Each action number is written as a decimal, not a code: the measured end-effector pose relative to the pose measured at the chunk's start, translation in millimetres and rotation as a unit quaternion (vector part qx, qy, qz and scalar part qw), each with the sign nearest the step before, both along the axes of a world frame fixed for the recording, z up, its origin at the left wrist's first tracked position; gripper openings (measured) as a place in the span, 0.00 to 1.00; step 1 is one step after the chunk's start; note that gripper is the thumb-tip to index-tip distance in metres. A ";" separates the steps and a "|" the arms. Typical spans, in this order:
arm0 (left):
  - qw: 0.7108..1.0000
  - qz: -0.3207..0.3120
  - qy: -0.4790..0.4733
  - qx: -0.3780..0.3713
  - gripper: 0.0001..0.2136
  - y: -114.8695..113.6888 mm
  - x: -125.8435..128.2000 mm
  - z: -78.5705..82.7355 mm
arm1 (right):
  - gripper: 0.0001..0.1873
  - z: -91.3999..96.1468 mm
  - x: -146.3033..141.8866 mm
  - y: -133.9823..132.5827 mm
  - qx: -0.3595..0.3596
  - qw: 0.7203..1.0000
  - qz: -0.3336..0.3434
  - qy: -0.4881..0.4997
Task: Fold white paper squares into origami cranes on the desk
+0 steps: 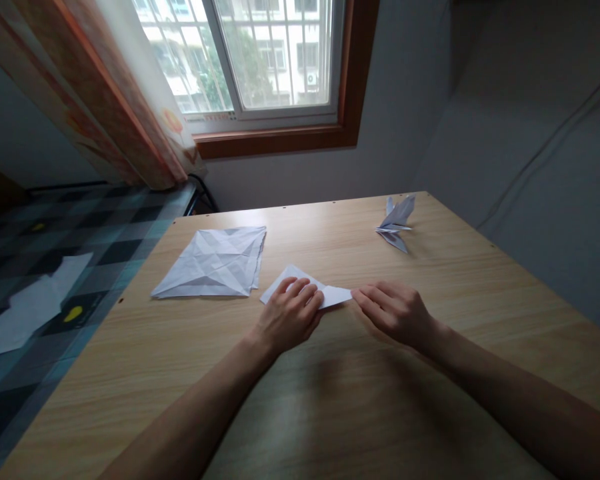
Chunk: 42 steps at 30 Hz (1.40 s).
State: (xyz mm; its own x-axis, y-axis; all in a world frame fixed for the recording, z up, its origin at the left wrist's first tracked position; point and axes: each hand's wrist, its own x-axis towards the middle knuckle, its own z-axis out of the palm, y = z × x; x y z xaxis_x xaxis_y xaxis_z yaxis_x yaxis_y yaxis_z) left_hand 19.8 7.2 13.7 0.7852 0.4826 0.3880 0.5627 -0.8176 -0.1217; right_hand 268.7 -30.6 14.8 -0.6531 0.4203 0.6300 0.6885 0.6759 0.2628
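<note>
A small piece of folded white paper [337, 295] lies on the wooden table in front of me, with pointed ends to the left and right. My left hand [293, 310] rests over its middle, fingers curled together and holding it against the tabletop; the thumb is mostly hidden. At the paper's right tip, my right hand [393, 308] is closed in a pinch, with the fingertips on the very end. Left of my hands is a stack of creased white paper squares [215, 261]. Farther back on the right stands a folded paper figure [397, 220] with wing-like flaps.
The light wooden table [180, 373] reaches back toward the window [275, 57]. To the left, a bed with a checked cover [115, 240] holds loose white paper scraps [35, 307]. A patterned curtain [125, 100] hangs behind it.
</note>
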 end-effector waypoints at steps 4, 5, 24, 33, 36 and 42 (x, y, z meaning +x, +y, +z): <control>0.994 0.033 -0.097 0.040 0.07 -2.8 -0.7 -0.6 | 0.25 -2.4 -0.2 -2.4 -0.001 0.990 0.054 0.126; 0.987 0.032 -0.155 0.012 0.07 -3.7 0.1 0.2 | 0.30 -4.9 -0.8 -1.7 -0.024 0.983 0.061 0.170; 0.889 0.140 -0.261 -0.348 0.19 -14.0 19.4 4.1 | 0.17 -27.4 -23.4 5.6 -0.420 0.772 0.029 0.477; 0.987 0.127 -0.045 -0.085 0.20 -0.5 3.8 -9.1 | 0.16 -32.0 -14.0 19.1 -0.287 0.934 -0.042 0.209; 0.989 0.042 0.024 -0.139 0.23 4.5 0.7 -10.6 | 0.17 -26.6 -13.3 14.5 -0.237 0.960 -0.039 0.145; 0.978 0.080 0.057 -0.186 0.23 8.3 -2.2 -10.9 | 0.45 -24.7 -18.0 0.4 -0.280 0.957 0.071 -0.010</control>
State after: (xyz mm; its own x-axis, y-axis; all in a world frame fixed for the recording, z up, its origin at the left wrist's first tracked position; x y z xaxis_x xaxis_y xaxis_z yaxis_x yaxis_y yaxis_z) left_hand 17.5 15.5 2.8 0.7158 0.6941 0.0763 0.6874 -0.7197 0.0979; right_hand 250.8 -30.2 -9.9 -0.7382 0.5951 0.3176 0.5785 0.8007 -0.1557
